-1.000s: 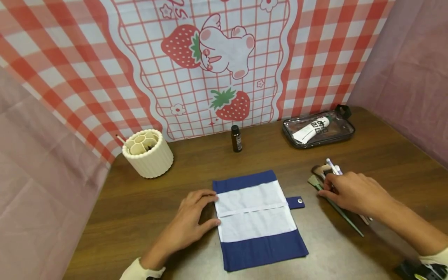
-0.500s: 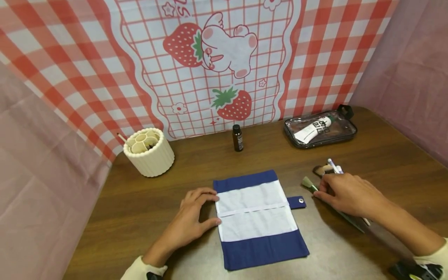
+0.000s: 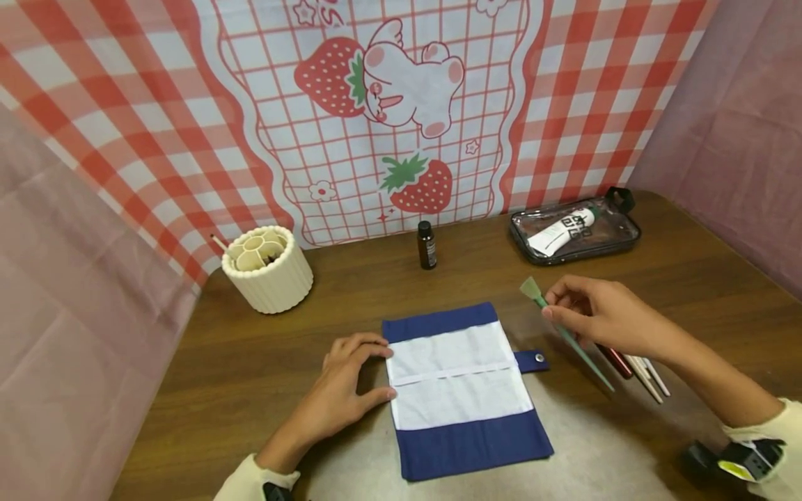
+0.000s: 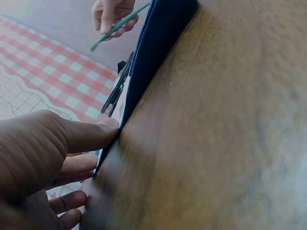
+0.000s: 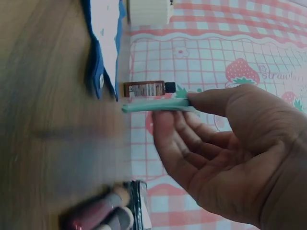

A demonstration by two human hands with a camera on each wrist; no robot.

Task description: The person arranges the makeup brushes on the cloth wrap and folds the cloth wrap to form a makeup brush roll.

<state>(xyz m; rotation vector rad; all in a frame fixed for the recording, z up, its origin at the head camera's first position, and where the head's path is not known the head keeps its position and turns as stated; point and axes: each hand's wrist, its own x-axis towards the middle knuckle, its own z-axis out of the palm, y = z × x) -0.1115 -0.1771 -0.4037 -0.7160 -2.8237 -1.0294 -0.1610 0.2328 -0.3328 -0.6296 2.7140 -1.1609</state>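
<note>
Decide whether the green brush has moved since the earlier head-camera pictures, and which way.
Yes. In the head view, the green brush has shifted left and up the picture, closer to the standing dark bottle.

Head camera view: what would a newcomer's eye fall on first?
Probably the strawberry-printed, red-and-white checked cloth behind the table. In front, an opened blue-and-white fabric case lies on the tabletop, the left hand at its left edge. Right of the case, the right hand holds a green brush.
</note>
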